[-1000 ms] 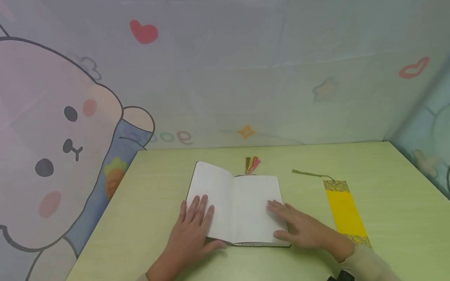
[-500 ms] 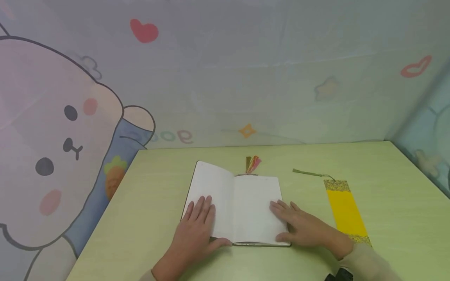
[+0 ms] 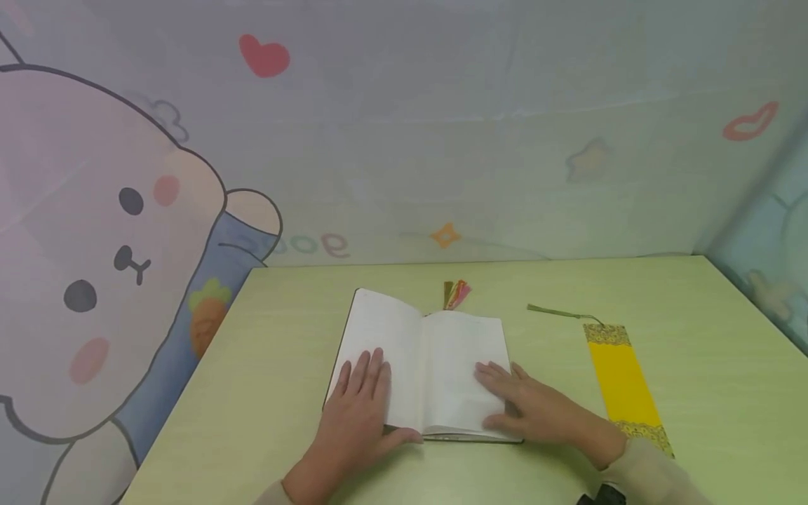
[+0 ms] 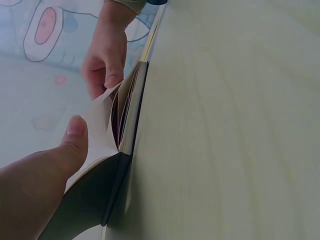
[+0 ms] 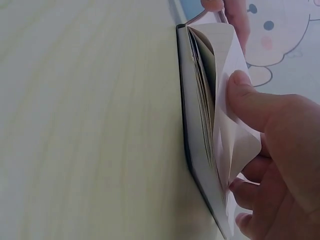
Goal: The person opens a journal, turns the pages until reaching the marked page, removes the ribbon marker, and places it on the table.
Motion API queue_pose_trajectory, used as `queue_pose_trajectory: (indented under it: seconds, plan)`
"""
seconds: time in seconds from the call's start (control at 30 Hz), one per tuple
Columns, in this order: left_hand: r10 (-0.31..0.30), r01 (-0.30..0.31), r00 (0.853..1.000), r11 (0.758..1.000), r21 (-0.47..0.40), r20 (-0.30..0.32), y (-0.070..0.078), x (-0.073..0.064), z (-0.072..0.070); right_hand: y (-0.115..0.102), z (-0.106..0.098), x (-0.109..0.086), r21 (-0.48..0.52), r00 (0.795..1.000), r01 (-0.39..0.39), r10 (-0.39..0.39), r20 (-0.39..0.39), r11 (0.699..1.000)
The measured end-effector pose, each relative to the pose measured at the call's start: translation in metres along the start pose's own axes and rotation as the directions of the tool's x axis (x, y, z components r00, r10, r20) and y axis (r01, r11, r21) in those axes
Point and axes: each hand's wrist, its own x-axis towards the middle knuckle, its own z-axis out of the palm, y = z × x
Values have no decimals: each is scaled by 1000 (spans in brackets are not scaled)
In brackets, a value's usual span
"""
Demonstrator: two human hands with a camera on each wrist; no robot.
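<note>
Notebook (image 3: 435,389) open on table (image 3: 278,337). Right leaf (image 3: 461,358) now bowed, flatter a second ago: pages likely being separated. Right hand (image 3: 539,409) at notebook's right edge, fingers curled, apparently pinching that leaf; left hand (image 3: 353,424), fingers straight, across notebook's left page (image 3: 385,326).

A cartoon-printed cloth (image 3: 404,140) hangs behind the table (image 3: 555,280)

Left hand (image 3: 353,417): back uppermost, fingers straight, thumb spread sideways.
Right hand (image 3: 536,410): fingers pointing leftward, thumb apart.
Wrists (image 3: 311,473): angled inward.
</note>
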Motion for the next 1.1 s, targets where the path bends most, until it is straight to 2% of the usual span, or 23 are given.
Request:
queue_pose_trajectory:
  seconds: [0.23, 0.4, 0.53, 0.67, 0.77, 0.87, 0.93, 1.03, 1.1]
  plan:
    - [-60, 60, 998, 998, 19, 26, 7, 3, 6, -6, 0, 1, 10, 1000, -3, 3, 6, 1000]
    - [-76, 76, 997, 997, 22, 8, 10, 6, 7, -6, 1, 1, -21, 999, 34, -34, -29, 999]
    - [-61, 62, 998, 998, 23, -30, 10, 5, 7, -3, 0, -1, -68, 993, 17, -25, -113, 998]
    - [-17, 18, 995, 1000, 9, -94, 9, 5, 6, -1, -4, -3, -53, 974, 16, -27, -223, 998]
    - [22, -23, 989, 1000, -9, -147, 9, 6, 4, 0, -6, -5, -25, 961, 14, -20, -276, 1000]
    - [56, -61, 978, 998, -18, -199, 9, 6, 3, 1, -8, -7, 9, 956, -9, 11, -295, 1000]
    - [81, -90, 966, 996, -27, -246, 7, 6, 3, 0, -8, -7, 30, 957, -35, 42, -286, 999]
    - [108, -124, 939, 992, -28, -326, 6, 5, 5, 1, -7, -9, 54, 962, -85, 96, -255, 995]
    - [122, -150, 912, 988, -42, -391, 4, 6, 6, 1, -7, -9, 58, 965, -111, 121, -232, 992]
